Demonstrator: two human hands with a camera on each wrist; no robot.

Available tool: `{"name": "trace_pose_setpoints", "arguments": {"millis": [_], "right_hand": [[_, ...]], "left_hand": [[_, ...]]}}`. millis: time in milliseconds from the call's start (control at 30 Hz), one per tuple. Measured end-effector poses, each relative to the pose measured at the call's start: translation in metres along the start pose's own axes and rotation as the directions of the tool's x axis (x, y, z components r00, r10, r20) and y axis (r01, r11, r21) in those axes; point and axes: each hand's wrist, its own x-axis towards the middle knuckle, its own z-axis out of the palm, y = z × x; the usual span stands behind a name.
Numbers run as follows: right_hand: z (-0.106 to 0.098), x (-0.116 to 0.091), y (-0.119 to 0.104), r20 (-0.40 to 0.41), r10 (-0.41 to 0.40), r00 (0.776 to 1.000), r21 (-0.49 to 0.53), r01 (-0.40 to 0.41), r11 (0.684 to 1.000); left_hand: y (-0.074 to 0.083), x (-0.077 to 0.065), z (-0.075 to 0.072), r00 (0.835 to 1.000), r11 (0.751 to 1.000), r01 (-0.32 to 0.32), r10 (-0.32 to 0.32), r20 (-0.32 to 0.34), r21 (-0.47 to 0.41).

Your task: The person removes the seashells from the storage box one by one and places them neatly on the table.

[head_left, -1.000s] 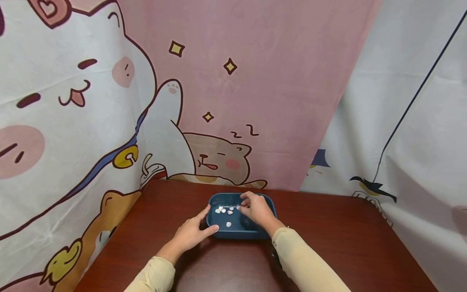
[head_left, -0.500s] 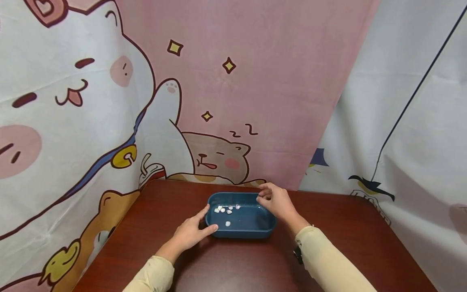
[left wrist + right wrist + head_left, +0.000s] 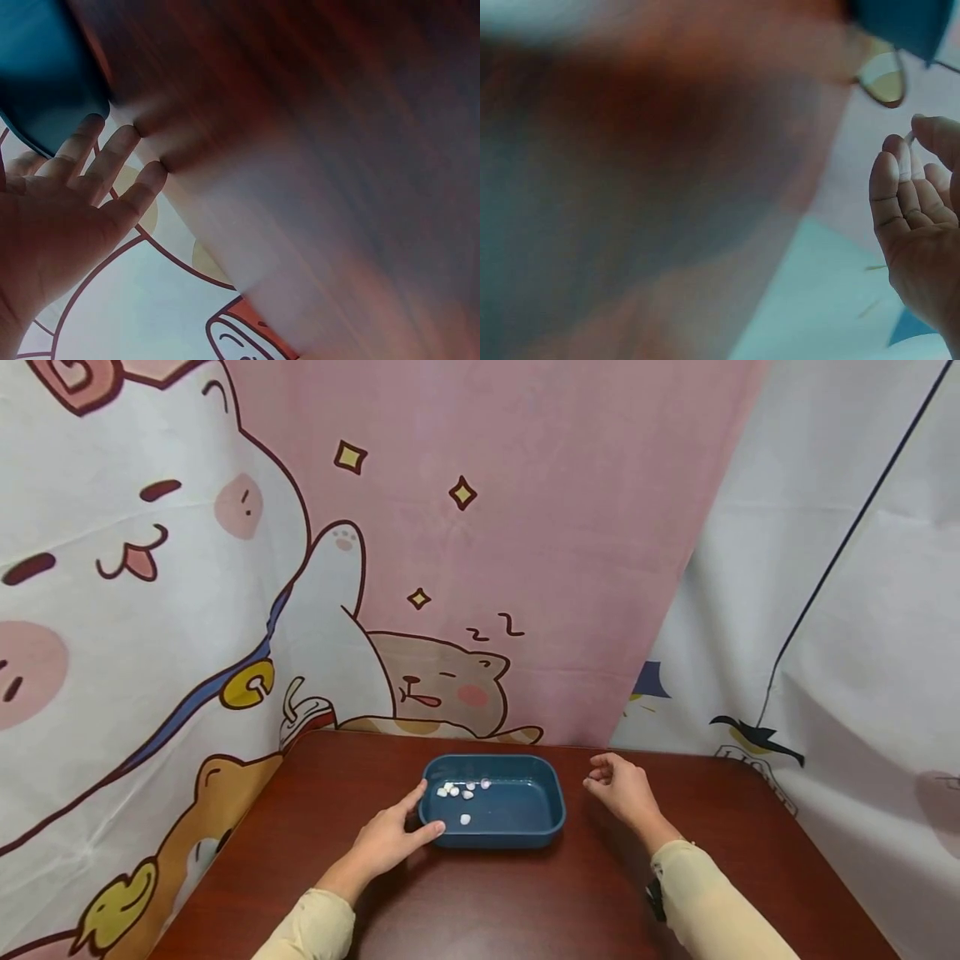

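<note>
A dark blue rectangular tray (image 3: 495, 840) stands on the table, with several small white, pebble-like pieces (image 3: 454, 791) in its left half. My left hand (image 3: 390, 837) lies at the tray's left end. Its thumb touches the front left corner and its fingers extend, spread, along the side. To the right of the tray, my right hand (image 3: 624, 789) hovers over the table. In the right wrist view, a thin pale sliver (image 3: 910, 138) shows between that hand's thumb and fingertip, where it pinches a small white piece; most of the piece is hidden.
The brown wooden table (image 3: 465, 910) reaches back to a pink and white cloth (image 3: 570, 568) printed with cartoon animals. A dark object (image 3: 656, 900) sits under the right sleeve's cuff.
My right hand has moved from over the tray out to the right, with thumb and fingertips kept close together. The left hand stays at the tray, and the white pieces inside look unmoved.
</note>
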Motion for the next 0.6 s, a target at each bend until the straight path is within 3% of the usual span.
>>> {"name": "trace_pose_setpoints", "arguments": {"millis": [233, 600], "right_hand": [[0.015, -0.004, 0.026, 0.072, 0.012, 0.997, -0.066, -0.008, 0.998], [0.033, -0.003, 0.026, 0.117, 0.009, 0.993, -0.152, 0.009, 0.988]], "left_hand": [[-0.003, 0.000, 0.002, 1.000, 1.000, 0.007, -0.007, 0.006, -0.011], [-0.003, 0.001, 0.002, 1.000, 1.000, -0.004, 0.004, 0.006, -0.018]]}}
